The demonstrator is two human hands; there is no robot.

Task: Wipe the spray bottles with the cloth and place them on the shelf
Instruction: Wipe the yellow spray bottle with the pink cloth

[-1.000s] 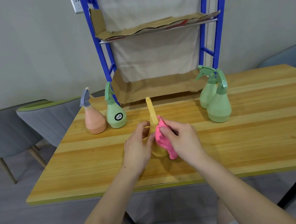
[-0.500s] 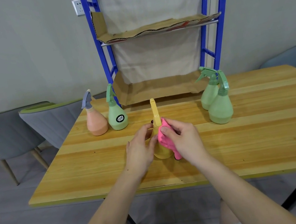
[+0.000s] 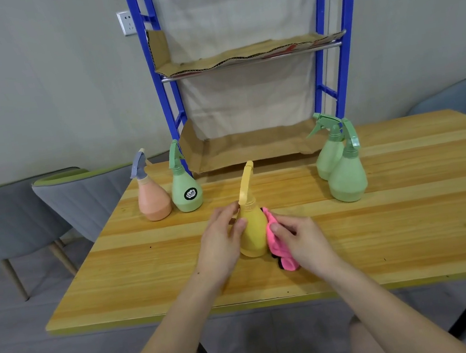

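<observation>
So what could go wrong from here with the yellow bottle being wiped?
The left hand holds the yellow plastic spray bottle only near its neck, so the right hand pressing the pink cloth against its side might tip it. The cardboard lining of the blue metal shelf looks uneven; a bottle set there could wobble.

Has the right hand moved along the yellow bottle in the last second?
Yes. Against the unmoved yellow bottle, the right hand and pink cloth slid down from its neck toward its base, nearer the table.
</observation>
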